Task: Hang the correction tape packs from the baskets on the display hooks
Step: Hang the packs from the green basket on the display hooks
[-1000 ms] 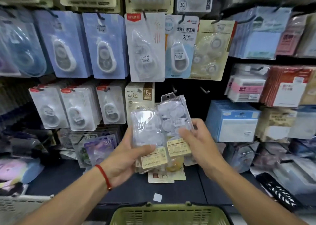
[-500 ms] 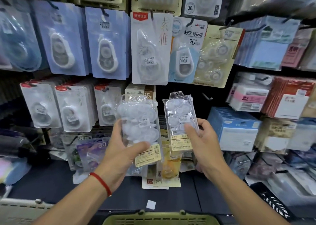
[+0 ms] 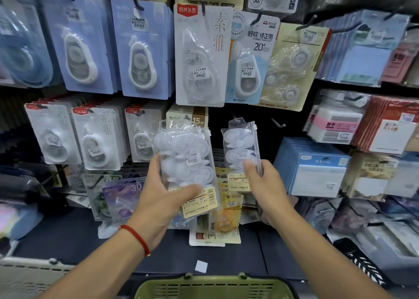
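Note:
My left hand (image 3: 162, 195) grips a bundle of clear correction tape packs (image 3: 184, 160) with yellow labels, held upright in front of the display. My right hand (image 3: 264, 185) pinches a single clear pack (image 3: 240, 146) by its lower part, its hang hole at the top. A bare display hook (image 3: 277, 124) juts out just right of that pack's top, a little apart from it. The green basket (image 3: 213, 286) sits at the bottom centre, its inside hidden.
Blue and white carded correction tapes (image 3: 140, 49) hang in rows above and to the left. Sticky-note packs (image 3: 317, 164) crowd the right side. Loose packs (image 3: 215, 230) lie on the dark shelf. A white basket (image 3: 27, 273) is at the bottom left.
The two hands have drawn apart: the single pack left the bundle and moved right and up toward the bare hook. The left bundle rose slightly.

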{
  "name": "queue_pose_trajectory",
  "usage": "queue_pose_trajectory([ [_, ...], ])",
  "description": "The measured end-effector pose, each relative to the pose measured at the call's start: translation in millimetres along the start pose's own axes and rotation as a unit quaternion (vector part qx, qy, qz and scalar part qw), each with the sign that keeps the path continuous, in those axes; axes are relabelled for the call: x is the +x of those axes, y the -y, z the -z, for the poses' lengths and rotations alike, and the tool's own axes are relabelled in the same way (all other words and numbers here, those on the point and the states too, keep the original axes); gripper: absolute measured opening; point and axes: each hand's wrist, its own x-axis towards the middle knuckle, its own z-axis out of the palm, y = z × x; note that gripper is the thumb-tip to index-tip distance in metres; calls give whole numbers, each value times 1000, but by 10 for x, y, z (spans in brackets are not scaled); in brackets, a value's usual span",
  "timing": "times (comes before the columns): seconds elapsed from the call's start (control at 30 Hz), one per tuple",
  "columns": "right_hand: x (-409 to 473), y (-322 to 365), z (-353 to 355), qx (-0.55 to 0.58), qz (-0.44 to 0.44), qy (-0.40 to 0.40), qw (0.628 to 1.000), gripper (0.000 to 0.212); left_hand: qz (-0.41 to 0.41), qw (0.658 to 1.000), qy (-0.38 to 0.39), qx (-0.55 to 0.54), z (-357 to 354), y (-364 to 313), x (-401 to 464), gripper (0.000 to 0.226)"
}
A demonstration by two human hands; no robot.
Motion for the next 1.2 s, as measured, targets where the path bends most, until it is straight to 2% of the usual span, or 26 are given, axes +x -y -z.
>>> queue_pose_trajectory([
  [0.1, 56, -90, -4, -100, -59, 4, 993, 60, 9, 1000, -2, 15, -4, 25, -7, 94],
  [0.17, -10, -82, 7, -110, -30, 8, 993, 52, 6, 999, -1, 32, -17, 33, -6, 93],
  [0.23, -127, -60, 4, -54, 29, 53, 997, 37, 2, 999, -2, 53, -44, 37, -4, 95],
  [0.3, -279, -14, -28, 22, 64, 132, 989, 41, -5, 998, -2, 67, -76, 57, -2, 93],
  [0.37, -371, 1, -73, 44, 87, 172, 980, 36, -12, 997, 6, 72, -110, 74, -9, 92],
  [0.57, -427, 43, -83, 60, 84, 158, 982, 22, -10, 999, 29, 45, -168, 29, -53, 84],
  [0.73, -460, 39, -40, 97, 58, 70, 991, 19, 34, 998, 20, 42, -160, -6, -51, 50],
  [0.87, -406, 51, 60, 102, 36, 13, 994, 20, 41, 996, -17, 82, -105, 12, -29, 61],
  [0.97, -382, 84, 114, 119, 29, 30, 992, 20, 46, 994, -26, 95, -89, 10, -28, 68],
  [1.2, -359, 125, 127, 145, 23, 35, 989, 24, 41, 994, -34, 96, -89, 17, -16, 68],
])
